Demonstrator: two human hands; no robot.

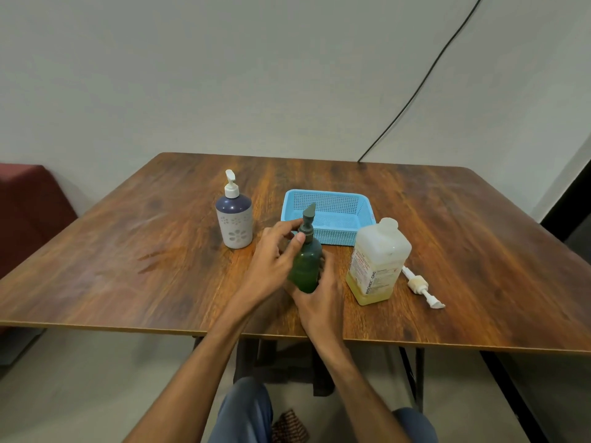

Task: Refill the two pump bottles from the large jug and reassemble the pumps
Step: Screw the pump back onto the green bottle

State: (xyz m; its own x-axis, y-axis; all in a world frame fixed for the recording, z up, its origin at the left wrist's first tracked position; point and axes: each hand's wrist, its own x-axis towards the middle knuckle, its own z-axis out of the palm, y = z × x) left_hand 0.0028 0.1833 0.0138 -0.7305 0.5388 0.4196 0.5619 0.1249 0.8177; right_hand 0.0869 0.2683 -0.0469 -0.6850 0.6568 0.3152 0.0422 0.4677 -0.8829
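A green pump bottle (305,263) stands near the middle of the wooden table (128,251) with its grey-green pump (308,223) on top. My right hand (321,295) grips the bottle's lower body. My left hand (276,254) pinches the pump collar with thumb and fingers. To the left stands a white and navy pump bottle (235,220) with a white pump fitted. At the right is the large translucent jug (377,263), capped, holding a little yellow liquid.
A blue perforated basket (329,219) sits just behind the green bottle. A loose white pump (420,287) lies on the table right of the jug. A black cable (415,91) runs down the wall. A red seat (28,206) stands at the left.
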